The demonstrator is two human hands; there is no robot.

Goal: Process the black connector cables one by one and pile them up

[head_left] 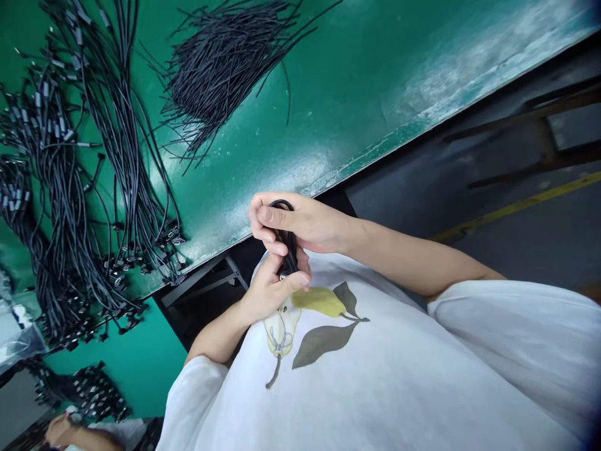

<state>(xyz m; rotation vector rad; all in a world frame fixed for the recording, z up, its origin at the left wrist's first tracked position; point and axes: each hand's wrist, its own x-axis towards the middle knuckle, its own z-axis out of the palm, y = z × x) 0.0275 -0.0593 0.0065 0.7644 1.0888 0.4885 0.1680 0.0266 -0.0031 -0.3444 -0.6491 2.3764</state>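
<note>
Both my hands meet in front of my white shirt, just off the edge of the green table (328, 113). My right hand (300, 222) is closed around the top of a small coiled black cable (287, 244), with the loop showing above its fingers. My left hand (270, 291) is closed on the lower end of the same coil, thumb pressed against it near a metal plug. The coil is held upright between the two hands.
Long heaps of black cables with metal plugs (70, 188) lie over the left of the table. A loose bundle of thin black ties (220, 62) lies at the top. Coiled cables (94, 391) and another person's hand (61, 431) sit bottom left. Dark floor and a frame are at right.
</note>
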